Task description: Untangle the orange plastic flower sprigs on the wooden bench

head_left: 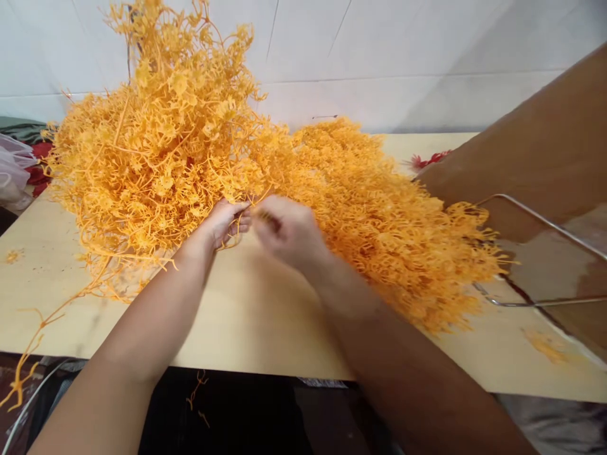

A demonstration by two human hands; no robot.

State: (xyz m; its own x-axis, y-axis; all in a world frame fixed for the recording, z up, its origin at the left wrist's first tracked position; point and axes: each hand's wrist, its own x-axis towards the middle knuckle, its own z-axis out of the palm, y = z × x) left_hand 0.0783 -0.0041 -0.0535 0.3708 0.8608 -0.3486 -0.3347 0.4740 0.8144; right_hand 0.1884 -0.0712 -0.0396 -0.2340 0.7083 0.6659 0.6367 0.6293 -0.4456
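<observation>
A tall, loose pile of orange artificial-looking flower sprigs [161, 151] fills the left of the table, and a flatter heap of the same orange sprigs [370, 215] spreads to the right. At the near edge of the left pile, my left hand [230, 221] is closed around a thin orange stem, which loops below its fingers. Just beside it, my right hand [289, 230] is curled shut and blurred by motion. Some dark yellowish stem ends show in its fist. The two hands almost touch.
A large brown cardboard box [531, 145] leans in from the right, with a bent metal wire frame [545, 224] before it. Red bits [429, 159] lie behind. A stray sprig [42, 325] overhangs the left front edge of the pale table [265, 328]. A white wall stands behind.
</observation>
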